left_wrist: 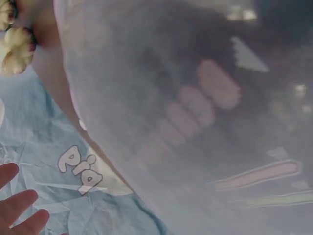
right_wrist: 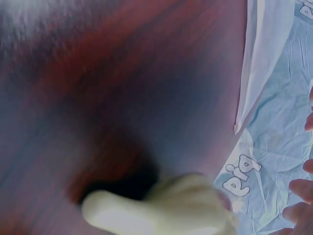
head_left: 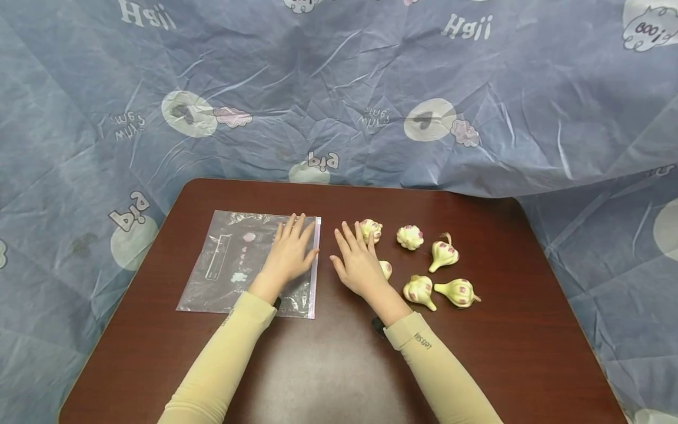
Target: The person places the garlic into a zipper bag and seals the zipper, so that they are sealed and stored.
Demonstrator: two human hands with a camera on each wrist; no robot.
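Note:
A clear zip bag (head_left: 198, 288) with pink and white prints lies flat at the left, its slider edge facing right. Over its right part is my left hand (head_left: 288, 254), palm down with fingers spread; whether it touches the plastic I cannot tell. My right hand (head_left: 360, 264) is spread the same way, holding nothing. Beside and partly behind it are two garlic bulbs, one past the fingertips (head_left: 372, 228) and one mostly hidden (head_left: 387, 270). In the right wrist view, a garlic bulb (right_wrist: 171, 210) appears close and blurred. The left wrist view is filled mostly by the bag (left_wrist: 146, 63).
Further right lie more garlic bulbs: one at the back (head_left: 410, 237), one with a curled stem (head_left: 444, 254), and two nearer the front (head_left: 419, 291) (head_left: 459, 292). The brown table (head_left: 339, 377) ends at a blue printed cloth (head_left: 360, 88) behind.

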